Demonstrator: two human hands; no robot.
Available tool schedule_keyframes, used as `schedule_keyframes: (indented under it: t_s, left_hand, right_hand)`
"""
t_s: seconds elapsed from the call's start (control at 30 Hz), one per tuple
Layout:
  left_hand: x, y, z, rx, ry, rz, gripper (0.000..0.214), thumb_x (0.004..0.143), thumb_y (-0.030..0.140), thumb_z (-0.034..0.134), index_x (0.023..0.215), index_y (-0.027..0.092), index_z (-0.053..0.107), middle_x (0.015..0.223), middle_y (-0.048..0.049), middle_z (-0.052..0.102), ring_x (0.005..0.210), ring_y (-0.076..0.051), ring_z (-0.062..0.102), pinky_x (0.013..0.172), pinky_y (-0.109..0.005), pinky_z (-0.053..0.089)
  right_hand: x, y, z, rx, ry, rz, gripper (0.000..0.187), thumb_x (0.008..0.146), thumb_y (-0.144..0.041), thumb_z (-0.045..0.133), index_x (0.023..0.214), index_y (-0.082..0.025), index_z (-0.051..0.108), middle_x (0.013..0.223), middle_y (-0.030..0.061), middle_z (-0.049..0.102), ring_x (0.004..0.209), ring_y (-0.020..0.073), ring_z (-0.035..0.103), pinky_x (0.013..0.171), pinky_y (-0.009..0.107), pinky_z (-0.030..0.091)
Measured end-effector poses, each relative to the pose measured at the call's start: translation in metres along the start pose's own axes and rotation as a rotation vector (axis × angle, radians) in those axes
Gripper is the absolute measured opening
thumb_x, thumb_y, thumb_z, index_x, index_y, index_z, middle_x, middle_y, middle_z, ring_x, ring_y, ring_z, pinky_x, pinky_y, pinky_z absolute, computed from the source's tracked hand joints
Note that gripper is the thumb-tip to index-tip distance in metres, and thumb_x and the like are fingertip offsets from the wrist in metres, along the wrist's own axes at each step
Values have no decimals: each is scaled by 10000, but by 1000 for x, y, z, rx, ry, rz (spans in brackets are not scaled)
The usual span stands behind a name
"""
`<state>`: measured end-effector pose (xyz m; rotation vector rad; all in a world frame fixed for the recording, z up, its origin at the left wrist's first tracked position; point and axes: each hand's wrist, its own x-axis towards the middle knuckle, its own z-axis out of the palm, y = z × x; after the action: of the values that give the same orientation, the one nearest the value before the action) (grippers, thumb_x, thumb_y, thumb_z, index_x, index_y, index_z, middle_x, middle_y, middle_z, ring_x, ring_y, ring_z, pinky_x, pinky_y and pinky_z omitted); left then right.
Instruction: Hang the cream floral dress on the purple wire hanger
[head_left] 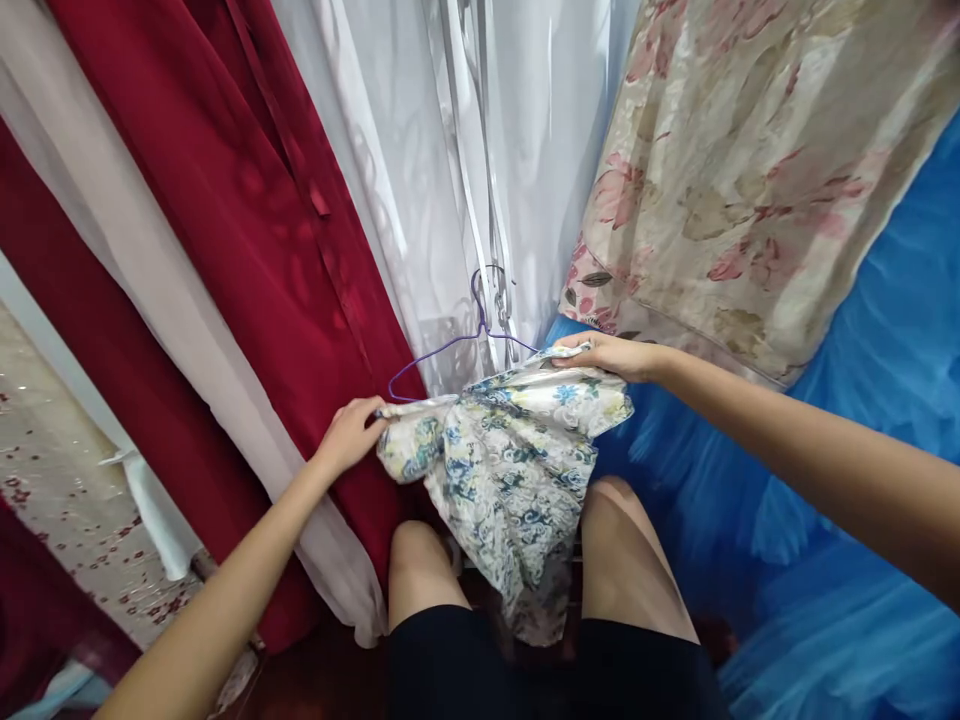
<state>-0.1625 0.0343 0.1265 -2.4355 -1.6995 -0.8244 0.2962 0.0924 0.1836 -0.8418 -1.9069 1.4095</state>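
Note:
A small floral garment point(510, 470), white with blue and yellow flowers, hangs between my hands above my knees. My left hand point(349, 434) is closed on its left shoulder edge. Over on the other side, my right hand point(611, 354) pinches the right shoulder edge. A thin purple wire hanger point(465, 335) sits behind and above the garment, its hook up near white ribbons; whether its arms are inside the garment I cannot tell.
Dark red curtain fabric point(247, 250) hangs at the left, sheer white fabric point(450, 150) in the middle, a beige floral cloth point(750, 170) at the upper right. Blue tulle point(825, 500) fills the right side. My knees point(420, 560) and dark shorts are below.

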Motion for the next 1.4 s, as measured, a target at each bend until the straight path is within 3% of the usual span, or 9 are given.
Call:
schedule_keyframes:
  t_s: [0.17, 0.27, 0.43, 0.63, 0.7, 0.9, 1.03, 1.23, 1.4]
  left_hand:
    - [65, -1, -6, -241, 202, -131, 194, 920, 353, 462, 1016, 218, 564, 1267, -84, 668, 1104, -254, 614, 971, -380, 459]
    - [86, 5, 5, -332, 165, -84, 203, 909, 388, 492, 1002, 212, 531, 1309, -104, 640, 1076, -241, 625, 919, -358, 486]
    - [71, -9, 18, -148, 59, 30, 270, 971, 402, 396, 903, 206, 568, 867, -42, 643, 825, -217, 598, 805, -335, 473]
    - [33, -30, 18, 237, -119, 80, 329, 982, 406, 402, 1007, 244, 687, 989, -71, 675, 910, -240, 625, 749, -306, 451]
    - [34, -29, 16, 285, -83, 29, 321, 975, 390, 426, 1055, 263, 709, 1020, -74, 703, 931, -250, 640, 747, -303, 449]
    - [88, 2, 6, -49, 362, -134, 334, 948, 301, 439, 1083, 203, 728, 1048, -90, 756, 942, -252, 677, 836, -310, 470]
    - [118, 41, 9, -380, 315, -103, 350, 911, 269, 444, 1107, 124, 695, 1060, -98, 738, 970, -226, 659, 848, -285, 479]
    - [84, 73, 15, -317, 213, -10, 431, 982, 426, 436, 1317, 180, 550, 885, -28, 664, 825, -204, 615, 830, -314, 455]
    - [58, 79, 17, -261, 356, 9, 329, 910, 454, 588, 1091, 184, 636, 892, -30, 659, 859, -189, 610, 811, -271, 444]
  right_hand:
    - [1, 4, 9, 154, -30, 111, 359, 743, -380, 840, 1037, -189, 762, 998, 62, 778, 812, 188, 712, 709, 265, 561]
    - [-4, 10, 9, 230, 9, 200, 333, 780, -404, 810, 1039, -198, 773, 997, 67, 790, 811, 209, 732, 718, 287, 595]
    - [-12, 3, 1, 190, 73, 188, 291, 808, -394, 791, 1023, -198, 781, 959, 51, 798, 749, 188, 733, 663, 260, 594]
    - [-6, -1, -1, 167, 54, 222, 280, 745, -327, 837, 935, -128, 789, 802, 85, 786, 609, 169, 704, 540, 227, 568]
    - [-5, 0, 1, 196, 61, 242, 270, 724, -318, 844, 914, -133, 791, 785, 88, 783, 606, 185, 707, 538, 248, 582]
    - [-6, -4, 5, 243, 95, 285, 303, 721, -309, 846, 985, -173, 786, 868, 99, 789, 668, 218, 731, 577, 292, 613]
    - [-10, 6, 7, 245, 122, 282, 351, 716, -395, 863, 968, -163, 783, 887, 114, 781, 685, 214, 716, 590, 297, 598]
    - [-38, 61, 6, 59, 409, -7, 446, 684, -560, 855, 875, -170, 751, 890, 54, 755, 812, 203, 672, 711, 282, 518]
    - [-61, 68, 3, 139, 580, -69, 416, 666, -538, 859, 651, -193, 627, 632, -9, 607, 572, 137, 512, 551, 273, 382]
